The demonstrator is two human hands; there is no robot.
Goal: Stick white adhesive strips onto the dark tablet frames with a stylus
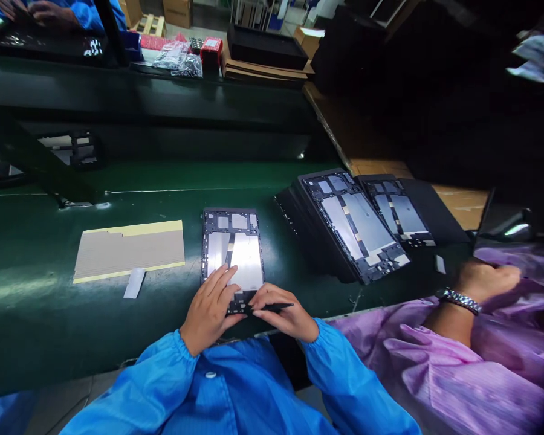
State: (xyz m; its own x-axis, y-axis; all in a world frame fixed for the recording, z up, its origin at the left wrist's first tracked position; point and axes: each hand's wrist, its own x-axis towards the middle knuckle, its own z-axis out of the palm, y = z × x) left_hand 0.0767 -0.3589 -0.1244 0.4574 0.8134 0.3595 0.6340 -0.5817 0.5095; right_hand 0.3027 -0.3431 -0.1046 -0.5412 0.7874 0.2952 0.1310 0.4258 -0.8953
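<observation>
An opened tablet housing (249,257), with silvery plates and a dark flex cable, lies on the green bench before me. My left hand (213,305) rests on its lower left part, fingers stretched out flat and thumb near the bottom edge. In my right hand (283,311) a slim black pointed tool (281,306) is pinched between thumb and fingers, its back end sticking out to the right. The tool's working end is at the housing's bottom edge, largely covered by my fingers.
Left of the housing lies a striped grey-and-yellow sheet (131,251) with a small white piece (135,283). Stacked tablet housings (358,226) stand to the right. A co-worker's hand (487,281) in a purple sleeve is at far right. A dark post (40,157) rises at left.
</observation>
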